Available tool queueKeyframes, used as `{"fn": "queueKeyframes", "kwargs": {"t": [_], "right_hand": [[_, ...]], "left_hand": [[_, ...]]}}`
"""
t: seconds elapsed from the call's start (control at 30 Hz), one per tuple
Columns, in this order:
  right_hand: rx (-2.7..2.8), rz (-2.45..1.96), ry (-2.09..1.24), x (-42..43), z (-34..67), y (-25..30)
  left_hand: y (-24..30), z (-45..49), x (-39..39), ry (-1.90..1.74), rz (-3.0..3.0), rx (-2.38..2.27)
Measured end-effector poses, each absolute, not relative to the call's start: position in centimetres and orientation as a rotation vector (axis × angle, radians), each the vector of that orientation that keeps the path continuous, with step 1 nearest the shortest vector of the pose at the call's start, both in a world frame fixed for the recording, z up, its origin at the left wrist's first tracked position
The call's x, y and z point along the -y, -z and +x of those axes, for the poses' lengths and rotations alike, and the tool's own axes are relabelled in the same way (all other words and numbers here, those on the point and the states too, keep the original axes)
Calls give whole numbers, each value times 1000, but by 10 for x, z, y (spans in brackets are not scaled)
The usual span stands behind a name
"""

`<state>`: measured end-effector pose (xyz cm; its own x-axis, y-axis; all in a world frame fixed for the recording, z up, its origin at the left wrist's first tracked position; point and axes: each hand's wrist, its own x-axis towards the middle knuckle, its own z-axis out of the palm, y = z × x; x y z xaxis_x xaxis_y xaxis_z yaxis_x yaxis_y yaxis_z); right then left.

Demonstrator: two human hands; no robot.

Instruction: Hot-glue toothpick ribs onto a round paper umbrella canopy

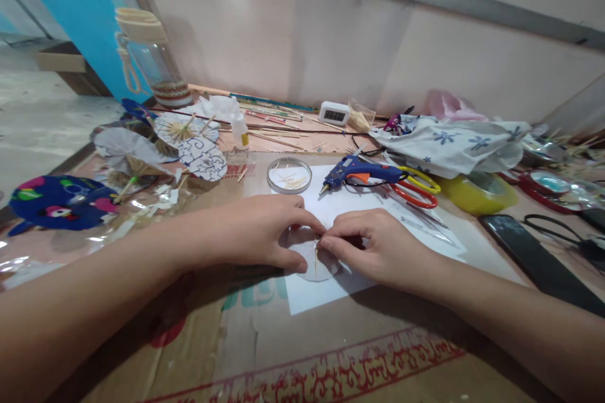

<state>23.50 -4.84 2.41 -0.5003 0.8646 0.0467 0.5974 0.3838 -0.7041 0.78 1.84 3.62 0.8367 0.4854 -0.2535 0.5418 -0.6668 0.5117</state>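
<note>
**A:** ok how do you get that little stick (316, 259) sitting straight on the paper disc (326, 271)? mine always skew lol

**B:** do what's going on here. right hand (320, 242) has thumb and fingertip pinched, looks like on the stick's far end. left hand (314, 248) is spread, thumb and finger arched around the disc's left side.

**A:** where's the disc?

**B:** between the two hands, on the white sheet (307, 301), just to the near side of the round dish (289, 191) with the loose sticks.

**A:** any tips?

**B:** I'd pin the disc with the left thumb, lay the stick along a line out from the middle, and press lightly. too hard and thin paper could crease. can't see if there's glue under it, but I'd leave the glue gun (362, 170) on the far right until both hands are free.
</note>
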Motion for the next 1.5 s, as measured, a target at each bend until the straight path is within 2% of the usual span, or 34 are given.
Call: {"fn": "queueKeyframes", "kwargs": {"t": [0.3,0.4,0.53,0.6,0.87,1.23,1.5], "right_hand": [[2284,-1200,-852,49,233,-20],[2407,-1085,-621,54,234,-15],[2586,-873,-139,61,236,-9],[2607,-827,-33,63,237,-9],[2558,-887,-387,67,245,-21],[2435,-898,-476,73,246,-5],[2529,-891,-372,74,245,-1]], "left_hand": [[-36,8,-18,142,2443,-756],[-38,8,-17,154,2443,-760],[-36,8,-17,146,2450,-759],[-34,7,-17,130,2457,-750],[-39,5,-11,124,2485,-760],[-38,7,-11,109,2479,-766],[-37,7,-11,120,2485,-760]]}}
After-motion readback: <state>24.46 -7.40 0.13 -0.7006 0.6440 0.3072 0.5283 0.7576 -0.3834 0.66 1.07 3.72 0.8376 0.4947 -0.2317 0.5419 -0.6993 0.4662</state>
